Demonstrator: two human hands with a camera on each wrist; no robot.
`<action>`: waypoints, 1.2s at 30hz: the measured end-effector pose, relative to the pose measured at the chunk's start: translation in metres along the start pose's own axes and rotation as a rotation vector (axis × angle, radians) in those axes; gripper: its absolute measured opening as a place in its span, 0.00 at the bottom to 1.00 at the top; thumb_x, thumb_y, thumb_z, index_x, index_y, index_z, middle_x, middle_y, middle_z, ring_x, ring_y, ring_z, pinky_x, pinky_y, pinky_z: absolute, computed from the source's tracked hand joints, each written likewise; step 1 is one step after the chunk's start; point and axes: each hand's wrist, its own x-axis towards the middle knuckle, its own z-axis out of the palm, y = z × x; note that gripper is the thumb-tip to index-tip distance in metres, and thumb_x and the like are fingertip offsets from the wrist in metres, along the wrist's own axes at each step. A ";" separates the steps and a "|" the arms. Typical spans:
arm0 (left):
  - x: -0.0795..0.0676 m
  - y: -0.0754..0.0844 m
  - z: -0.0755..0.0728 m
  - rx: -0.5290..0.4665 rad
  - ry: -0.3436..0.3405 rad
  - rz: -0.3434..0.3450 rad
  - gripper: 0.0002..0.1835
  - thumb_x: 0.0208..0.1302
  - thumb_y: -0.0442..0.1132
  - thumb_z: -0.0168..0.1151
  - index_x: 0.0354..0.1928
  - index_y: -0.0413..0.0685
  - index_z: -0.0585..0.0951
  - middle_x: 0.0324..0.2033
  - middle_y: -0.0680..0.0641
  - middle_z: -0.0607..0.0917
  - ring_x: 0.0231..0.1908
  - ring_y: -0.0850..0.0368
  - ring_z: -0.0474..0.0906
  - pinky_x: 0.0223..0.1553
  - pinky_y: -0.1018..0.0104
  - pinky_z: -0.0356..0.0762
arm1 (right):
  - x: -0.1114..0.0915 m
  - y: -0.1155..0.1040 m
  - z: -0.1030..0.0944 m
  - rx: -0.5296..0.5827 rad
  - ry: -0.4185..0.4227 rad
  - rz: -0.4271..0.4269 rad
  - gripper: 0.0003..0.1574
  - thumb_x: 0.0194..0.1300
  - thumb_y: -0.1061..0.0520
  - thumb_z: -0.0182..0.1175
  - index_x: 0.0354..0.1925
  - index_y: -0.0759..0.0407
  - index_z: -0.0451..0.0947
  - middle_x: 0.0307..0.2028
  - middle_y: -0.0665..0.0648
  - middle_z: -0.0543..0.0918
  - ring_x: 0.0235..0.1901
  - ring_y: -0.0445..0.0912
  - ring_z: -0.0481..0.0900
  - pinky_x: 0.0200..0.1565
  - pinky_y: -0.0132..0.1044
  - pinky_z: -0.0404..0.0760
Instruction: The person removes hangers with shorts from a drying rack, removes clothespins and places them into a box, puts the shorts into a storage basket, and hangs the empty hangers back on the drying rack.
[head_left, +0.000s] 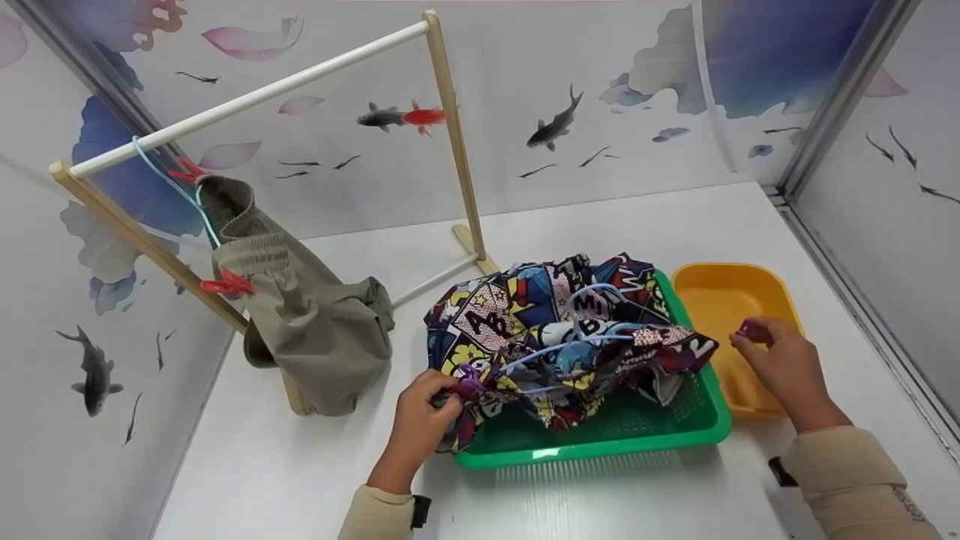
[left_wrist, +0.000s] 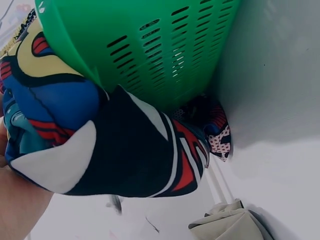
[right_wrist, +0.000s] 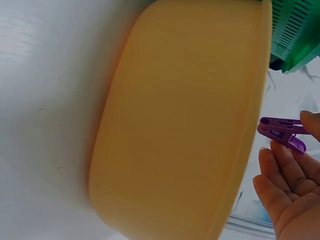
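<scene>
A comic-print garment lies bunched over a green basket. A light-blue hanger sits within its folds. My left hand grips the garment's left corner, beside a purple clothespin fixed there. In the left wrist view the garment's cloth drapes past the basket wall. Over the yellow tray, my right hand pinches another purple clothespin between thumb and fingers. The garment's right corner points toward that hand, apart from it.
A wooden rack with a white rail stands at the back left. Khaki shorts hang from it on a light-blue hanger, held by red clothespins. Printed wall panels enclose the white table.
</scene>
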 end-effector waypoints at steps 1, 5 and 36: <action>0.000 0.000 0.000 -0.002 0.001 -0.003 0.08 0.55 0.26 0.58 0.32 0.45 0.84 0.32 0.52 0.80 0.34 0.61 0.74 0.38 0.66 0.75 | 0.001 0.001 0.001 -0.010 -0.004 -0.004 0.31 0.72 0.48 0.55 0.56 0.75 0.69 0.48 0.75 0.77 0.51 0.68 0.72 0.53 0.62 0.72; 0.000 0.000 0.001 -0.009 0.006 -0.009 0.08 0.54 0.26 0.58 0.31 0.44 0.84 0.31 0.52 0.81 0.34 0.61 0.74 0.39 0.66 0.76 | 0.004 0.005 0.003 -0.060 -0.032 -0.007 0.32 0.71 0.49 0.56 0.56 0.77 0.68 0.48 0.76 0.76 0.49 0.68 0.72 0.52 0.62 0.73; -0.002 -0.004 0.007 -0.004 0.004 -0.055 0.08 0.55 0.28 0.59 0.32 0.46 0.84 0.32 0.53 0.80 0.34 0.61 0.74 0.40 0.66 0.76 | 0.016 0.019 0.014 -0.257 -0.397 0.072 0.21 0.69 0.58 0.59 0.51 0.74 0.72 0.37 0.66 0.79 0.37 0.57 0.75 0.49 0.59 0.77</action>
